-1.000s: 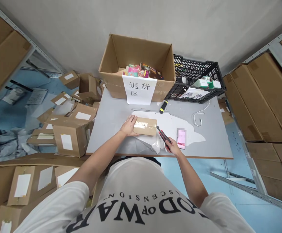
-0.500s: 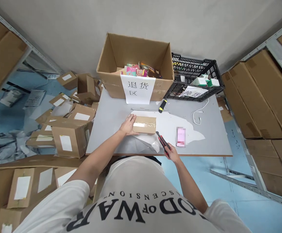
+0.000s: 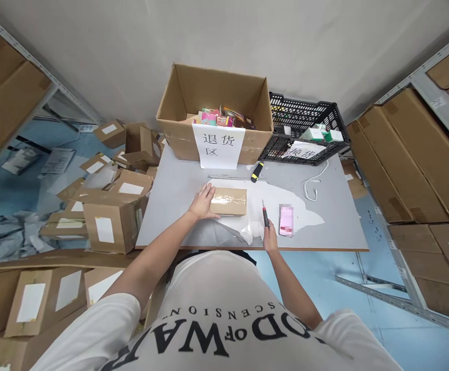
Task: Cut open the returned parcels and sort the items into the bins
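Observation:
My left hand [image 3: 202,201] grips the left end of a small cardboard box [image 3: 229,200], its fingers over the far side and the thumb along the near side. Shiny clear tape runs along the box's top. In my right hand [image 3: 270,238] is a red and black utility knife [image 3: 265,215], its thin tip pointing away from me, to the right of the box and apart from it. Under the box lies a white sheet [image 3: 261,191], with crumpled clear plastic [image 3: 243,231] at its near side. A phone [image 3: 286,220] with a pink screen rests right of the knife.
A large open carton [image 3: 178,139] of colourful packs and a black crate [image 3: 305,111] with small boxes stand at the table's back. A yellow-black tool [image 3: 257,172] and white cable [image 3: 310,188] lie before them. Stacked cartons [image 3: 112,221] crowd the left; shelving [image 3: 405,247] is at right.
My right hand has turned the utility knife from slanting toward the box to pointing straight away from me, shifting its tip right. My left hand stays on the box.

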### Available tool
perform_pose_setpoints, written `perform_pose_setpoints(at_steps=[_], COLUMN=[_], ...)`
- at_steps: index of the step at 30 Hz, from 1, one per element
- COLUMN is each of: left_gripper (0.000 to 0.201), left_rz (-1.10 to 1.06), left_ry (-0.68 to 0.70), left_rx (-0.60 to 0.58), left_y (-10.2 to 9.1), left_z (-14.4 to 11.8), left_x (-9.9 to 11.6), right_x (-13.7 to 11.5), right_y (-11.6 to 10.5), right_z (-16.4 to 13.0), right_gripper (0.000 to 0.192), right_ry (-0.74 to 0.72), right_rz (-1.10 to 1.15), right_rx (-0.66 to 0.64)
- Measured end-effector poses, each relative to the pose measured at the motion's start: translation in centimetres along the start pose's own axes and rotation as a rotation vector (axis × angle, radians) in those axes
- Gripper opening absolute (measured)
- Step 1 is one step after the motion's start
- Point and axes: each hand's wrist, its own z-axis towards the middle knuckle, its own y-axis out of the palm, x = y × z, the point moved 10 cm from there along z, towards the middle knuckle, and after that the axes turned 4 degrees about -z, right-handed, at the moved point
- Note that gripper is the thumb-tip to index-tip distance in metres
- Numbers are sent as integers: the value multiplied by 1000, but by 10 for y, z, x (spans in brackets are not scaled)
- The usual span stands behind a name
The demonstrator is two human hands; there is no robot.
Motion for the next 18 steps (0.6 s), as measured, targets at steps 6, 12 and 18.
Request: perform_pose_setpoints(at_steps=[6, 12, 18], left_gripper=[90, 78, 76], left_rz=[114, 142, 136], left_ry=[1, 56, 78], left_rx=[28, 19, -21], left_y=[4, 20, 32], left_z=[-16, -42, -59], left_x=[9, 32, 54], right_x=[14, 26, 19], right_y=[28, 38, 42], right_z=[21, 34, 34], right_gripper=[65, 65, 64], right_ry=[79, 179, 119], right_rz=[-248, -309, -392], right_rx=[96, 133, 94])
